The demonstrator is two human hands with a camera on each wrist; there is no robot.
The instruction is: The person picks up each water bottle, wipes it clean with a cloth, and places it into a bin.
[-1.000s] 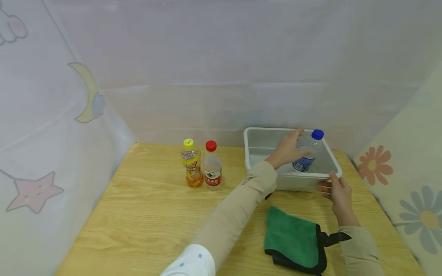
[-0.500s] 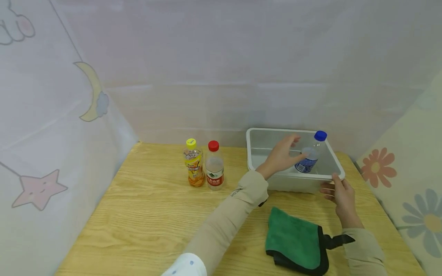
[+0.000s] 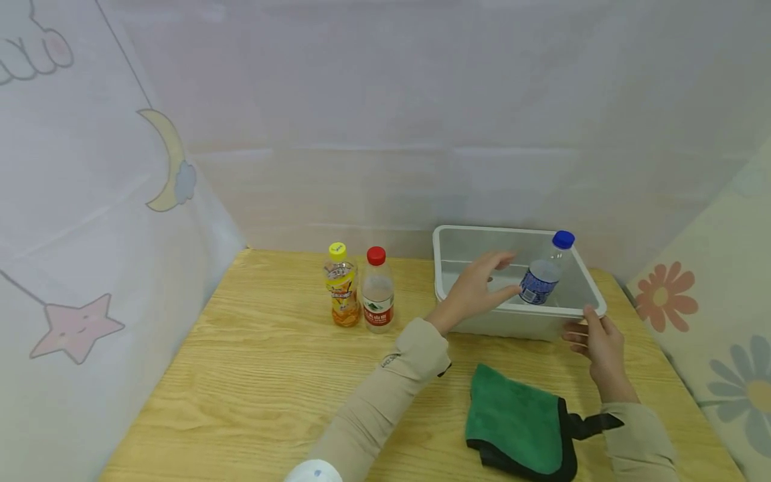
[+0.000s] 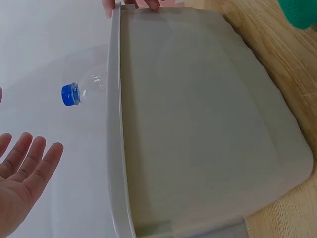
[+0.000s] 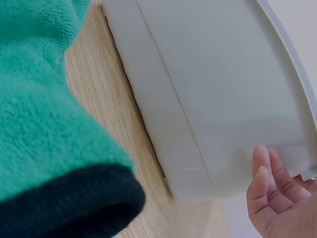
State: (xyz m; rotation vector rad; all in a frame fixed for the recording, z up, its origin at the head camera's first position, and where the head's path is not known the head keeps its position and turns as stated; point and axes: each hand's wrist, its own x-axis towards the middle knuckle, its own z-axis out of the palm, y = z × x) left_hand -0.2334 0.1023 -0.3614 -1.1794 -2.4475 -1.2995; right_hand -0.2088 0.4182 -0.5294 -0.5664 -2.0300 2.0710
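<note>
A white plastic bin [image 3: 512, 324] stands at the back right of the table. Inside it a clear bottle [image 3: 538, 282] with a blue cap and blue label leans to the right. My left hand [image 3: 471, 294] hovers over the bin's front rim, fingers extended and apart, holding nothing. In the left wrist view the bottle's blue cap [image 4: 70, 94] shows past the rim, apart from the fingers. My right hand [image 3: 604, 347] grips the bin's front right corner, thumb at the rim and fingers against the wall below, as the right wrist view [image 5: 282, 198] also shows.
Left of the bin, a yellow-capped bottle [image 3: 343, 294] with orange drink and a red-capped bottle [image 3: 378, 301] stand upright side by side. A folded green cloth [image 3: 515, 422] with black edging lies in front of the bin. Printed curtains [image 3: 385, 120] enclose the table [image 3: 253, 375].
My left hand has drawn back left from beside the blue-capped bottle, leaving it leaning in the bin. My right hand stays on the bin's corner. The whole view has shifted slightly.
</note>
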